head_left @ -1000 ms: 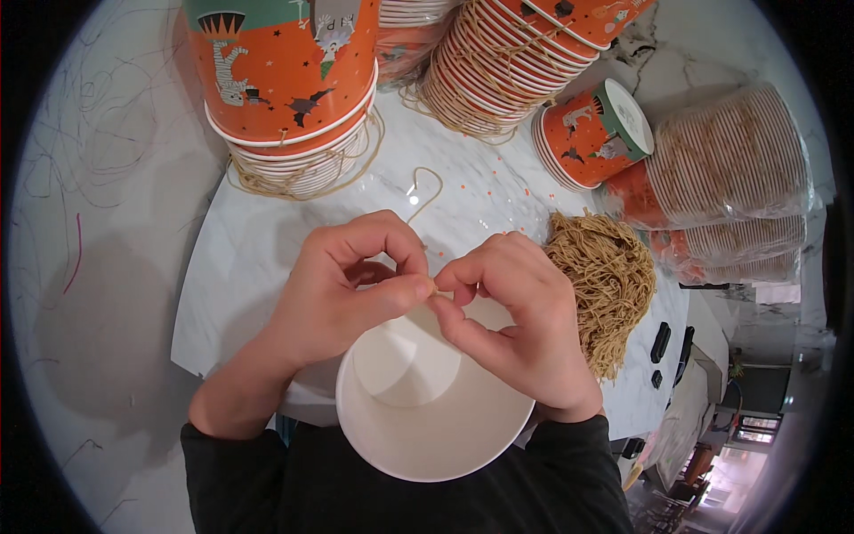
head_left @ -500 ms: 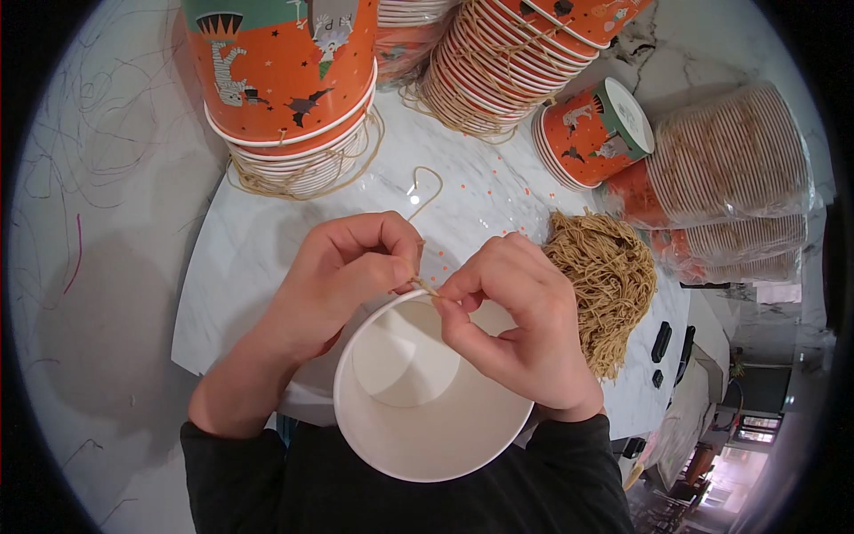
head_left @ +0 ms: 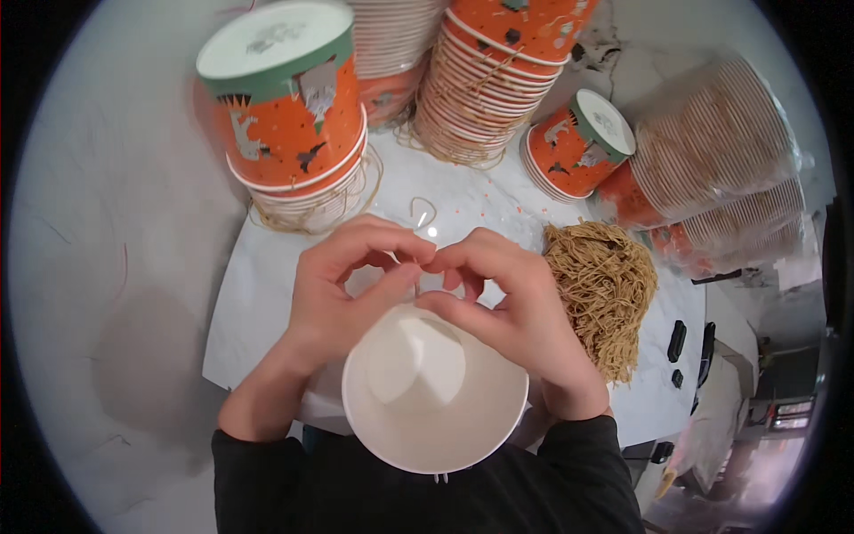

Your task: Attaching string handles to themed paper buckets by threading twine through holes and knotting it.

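A white-lined paper bucket (head_left: 445,436) leans against my body with its wide mouth facing up. At its far rim, my left hand (head_left: 334,289) and my right hand (head_left: 520,311) meet in pinches, fingertips nearly touching. Between them is a short bit of tan cord (head_left: 417,288), and both hands appear to grip it. Its exact path is partly hidden by the fingers. Beyond my fingertips a curved cord end (head_left: 433,212) lies on the table. To the right of my right hand is a thick bundle of tan cords (head_left: 605,298).
On the marble-patterned table (head_left: 258,311), a stack of orange printed buckets (head_left: 294,133) with cord loops stands far left. Another looped stack (head_left: 485,98) is behind, with a shorter stack (head_left: 574,147) beside it. Plastic-wrapped buckets (head_left: 712,142) lie far right, small black objects (head_left: 677,341) nearer.
My fingertips have come closer together and rearranged their pinches on the cord above the rim. The view has shifted, showing more of the far-left stack's top.
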The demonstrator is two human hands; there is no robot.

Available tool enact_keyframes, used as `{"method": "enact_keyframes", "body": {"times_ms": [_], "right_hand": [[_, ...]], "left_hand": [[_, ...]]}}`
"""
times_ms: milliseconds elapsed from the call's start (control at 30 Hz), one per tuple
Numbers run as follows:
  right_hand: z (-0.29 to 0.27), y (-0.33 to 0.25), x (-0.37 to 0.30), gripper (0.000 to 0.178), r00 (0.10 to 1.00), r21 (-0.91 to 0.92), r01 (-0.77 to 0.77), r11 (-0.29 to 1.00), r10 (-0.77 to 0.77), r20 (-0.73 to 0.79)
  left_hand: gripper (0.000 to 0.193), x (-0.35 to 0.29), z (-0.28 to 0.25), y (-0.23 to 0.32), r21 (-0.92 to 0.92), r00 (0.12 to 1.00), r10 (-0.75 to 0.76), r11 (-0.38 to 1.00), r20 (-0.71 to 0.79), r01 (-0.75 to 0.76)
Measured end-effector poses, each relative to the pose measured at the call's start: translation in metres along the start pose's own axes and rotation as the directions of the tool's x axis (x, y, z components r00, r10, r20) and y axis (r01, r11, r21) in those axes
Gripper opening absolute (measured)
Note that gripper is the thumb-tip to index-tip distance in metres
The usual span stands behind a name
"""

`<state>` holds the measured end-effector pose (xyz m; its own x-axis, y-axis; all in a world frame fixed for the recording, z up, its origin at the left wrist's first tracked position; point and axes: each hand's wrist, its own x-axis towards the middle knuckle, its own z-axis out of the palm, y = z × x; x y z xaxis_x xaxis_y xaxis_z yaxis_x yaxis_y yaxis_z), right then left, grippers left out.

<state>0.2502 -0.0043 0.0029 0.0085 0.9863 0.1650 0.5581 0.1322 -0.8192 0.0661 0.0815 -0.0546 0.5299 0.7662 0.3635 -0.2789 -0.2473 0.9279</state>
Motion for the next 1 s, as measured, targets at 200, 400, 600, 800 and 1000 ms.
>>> {"method": "enact_keyframes", "body": {"times_ms": [200,400,600,800,1000], "right_hand": [[-0.002,0.004,-0.007,0.016,0.989,0.101,0.122,0.987,-0.112,-0.099],[-0.011,0.012,-0.006,0.016,0.990,0.043,0.135,0.990,-0.136,0.028],[-0.036,0.059,0.011,0.040,0.908,0.881,-0.399,0.255,-0.023,0.418],[-0.050,0.062,0.017,0.029,0.985,0.985,-0.152,-0.075,0.066,0.157],[-0.080,0.046,0.013,0.014,0.915,0.988,0.130,-0.084,0.393,-0.087]], "left_hand": [[0.017,0.024,0.010,0.032,0.240,0.961,0.246,0.932,0.126,-0.271],[0.015,0.045,0.025,0.047,0.224,0.962,0.268,0.936,0.047,-0.272],[0.015,0.051,0.040,0.058,0.157,0.976,0.115,0.977,0.186,-0.145],[0.018,0.045,0.041,0.066,0.367,0.950,0.090,0.908,0.299,-0.202],[0.021,0.054,0.017,0.050,0.664,0.978,0.084,0.723,0.191,-0.191]]}}
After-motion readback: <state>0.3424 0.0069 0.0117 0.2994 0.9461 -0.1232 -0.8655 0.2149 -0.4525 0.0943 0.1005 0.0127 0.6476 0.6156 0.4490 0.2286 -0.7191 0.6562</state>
